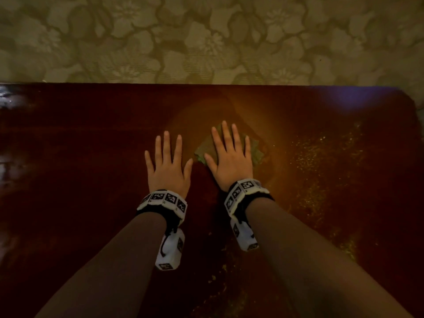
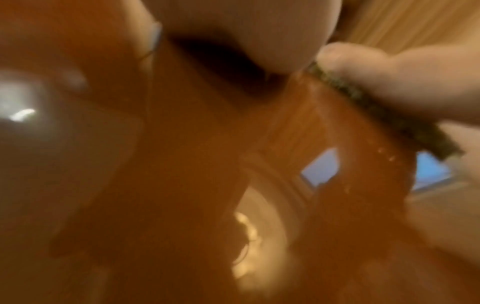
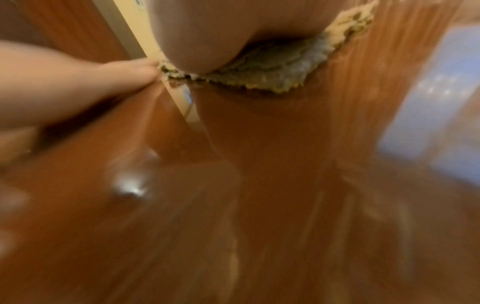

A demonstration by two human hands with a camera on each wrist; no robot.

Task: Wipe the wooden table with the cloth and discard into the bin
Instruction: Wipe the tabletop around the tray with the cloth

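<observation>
Pressing flat on the cloth with the right hand, fingers straight and spread, mid table. Resting just beside it, left hand flat on bare wood, fingers splayed, holding nothing. Crumbs scattered to the right.

Dim warm light — blurry wrist views

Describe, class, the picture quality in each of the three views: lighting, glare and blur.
Head view: dim and fairly sharp, a warm pool of light on the wooden table around the right hand pressing the cloth, white glare at the far left. Left wrist view: heavily blurred, bright reflections in the polished wood. Right wrist view: streaked with motion blur, the cloth least blurred.
</observation>
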